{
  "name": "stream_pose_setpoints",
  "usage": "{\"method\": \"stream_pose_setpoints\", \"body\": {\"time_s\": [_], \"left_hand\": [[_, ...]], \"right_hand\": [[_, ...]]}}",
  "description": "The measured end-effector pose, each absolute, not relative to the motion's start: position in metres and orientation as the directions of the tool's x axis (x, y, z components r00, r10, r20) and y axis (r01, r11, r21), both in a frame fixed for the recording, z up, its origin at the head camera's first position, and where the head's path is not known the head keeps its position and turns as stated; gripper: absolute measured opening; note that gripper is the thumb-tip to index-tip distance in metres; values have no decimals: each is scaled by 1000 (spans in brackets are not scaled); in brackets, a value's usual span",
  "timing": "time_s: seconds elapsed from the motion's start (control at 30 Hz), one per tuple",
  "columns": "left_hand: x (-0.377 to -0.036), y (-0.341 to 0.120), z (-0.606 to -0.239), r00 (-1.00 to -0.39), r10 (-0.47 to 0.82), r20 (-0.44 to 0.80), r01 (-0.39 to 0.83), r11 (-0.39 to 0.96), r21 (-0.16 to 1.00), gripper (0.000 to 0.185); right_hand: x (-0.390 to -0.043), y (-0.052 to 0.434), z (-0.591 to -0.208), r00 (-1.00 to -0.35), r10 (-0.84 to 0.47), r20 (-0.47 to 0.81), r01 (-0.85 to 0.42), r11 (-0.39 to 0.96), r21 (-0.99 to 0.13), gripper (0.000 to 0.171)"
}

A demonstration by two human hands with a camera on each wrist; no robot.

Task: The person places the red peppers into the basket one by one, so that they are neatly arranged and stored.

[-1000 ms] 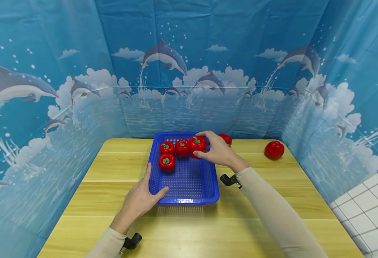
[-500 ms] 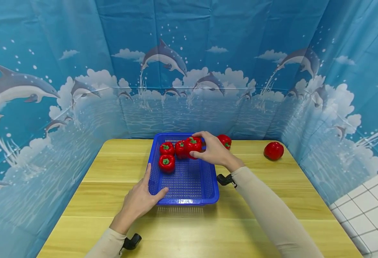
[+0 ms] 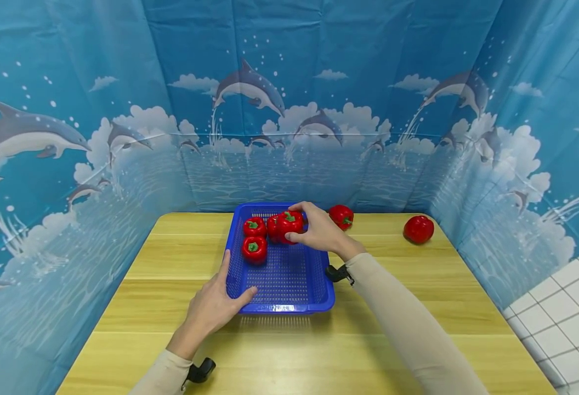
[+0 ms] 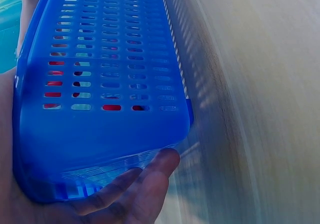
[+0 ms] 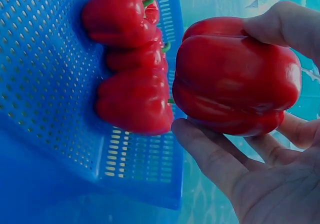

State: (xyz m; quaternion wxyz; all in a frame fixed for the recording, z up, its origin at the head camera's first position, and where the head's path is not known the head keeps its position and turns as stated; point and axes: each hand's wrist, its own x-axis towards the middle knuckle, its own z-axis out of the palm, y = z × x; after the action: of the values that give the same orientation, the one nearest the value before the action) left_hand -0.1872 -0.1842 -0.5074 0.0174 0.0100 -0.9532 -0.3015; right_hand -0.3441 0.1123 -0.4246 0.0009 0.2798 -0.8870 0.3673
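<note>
A blue perforated basket sits mid-table. My right hand pinches a red bell pepper between thumb and fingers, low over the basket's far end. Close up, that pepper hangs just right of three red peppers lying together in the basket. My left hand holds the basket's near-left corner, thumb along the left rim. In the left wrist view its fingers wrap under the basket wall.
Two more red peppers lie on the wooden table: one just right of the basket's far corner, one near the right edge. A blue dolphin-print backdrop walls in three sides.
My right hand has carried its pepper a little to the left, closer to the peppers in the basket. The left hand and basket have stayed put.
</note>
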Motion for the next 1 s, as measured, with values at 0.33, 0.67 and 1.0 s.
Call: {"method": "stream_pose_setpoints", "body": {"time_s": [0.33, 0.67, 1.0], "left_hand": [[-186, -183, -505, -999, -31, 22, -13, 821, 571, 125], [-186, -183, -505, -999, -32, 23, -13, 825, 566, 125], [-185, -183, -505, -999, -35, 31, -11, 821, 571, 124]], "right_hand": [[-349, 102, -430, -837, -517, 179, -495, 577, -650, 72], [-353, 94, -437, -830, -540, 139, -492, 589, -641, 77], [-360, 88, -448, -828, -556, 77, -471, 613, -634, 74]]}}
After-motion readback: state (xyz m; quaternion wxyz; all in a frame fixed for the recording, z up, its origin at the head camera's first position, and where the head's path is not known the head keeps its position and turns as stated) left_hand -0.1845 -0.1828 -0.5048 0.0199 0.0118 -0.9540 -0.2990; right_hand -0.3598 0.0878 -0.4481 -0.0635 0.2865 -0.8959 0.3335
